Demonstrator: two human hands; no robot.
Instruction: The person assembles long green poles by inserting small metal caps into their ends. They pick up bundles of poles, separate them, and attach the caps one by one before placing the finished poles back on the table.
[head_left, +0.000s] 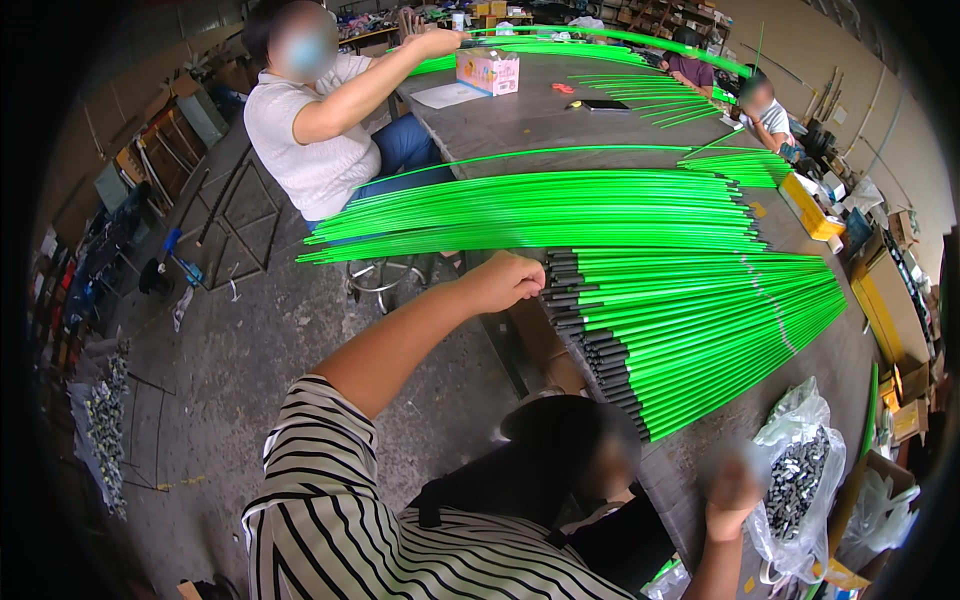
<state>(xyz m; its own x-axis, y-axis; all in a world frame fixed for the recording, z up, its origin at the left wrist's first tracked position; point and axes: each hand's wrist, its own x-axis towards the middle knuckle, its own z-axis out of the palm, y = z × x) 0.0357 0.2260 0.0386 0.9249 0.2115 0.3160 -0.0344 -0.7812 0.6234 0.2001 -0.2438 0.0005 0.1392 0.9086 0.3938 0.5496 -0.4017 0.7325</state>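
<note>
My left hand (508, 282) is closed, its fingertips pressed together at the black ends (566, 282) of a fanned row of thin green rods (700, 310) on the table. What the fingers pinch, if anything, is hidden. My right hand (735, 500) is raised at the table's near right edge, beside a clear plastic bag (806, 405). A blur covers its fingers, so their pose does not show. Many small black and grey pieces (798, 482) fill the bag. Behind the fanned row lies a second bundle of green rods (540, 210), their left ends overhanging the table.
Across the table (540, 115), a seated person (320, 150) in a light top lifts a long green rod. Two more people sit at the far right. A pink box (488, 73) stands near the far left edge. Yellow boxes (810, 207) line the right side. A metal stool (385, 280) is below.
</note>
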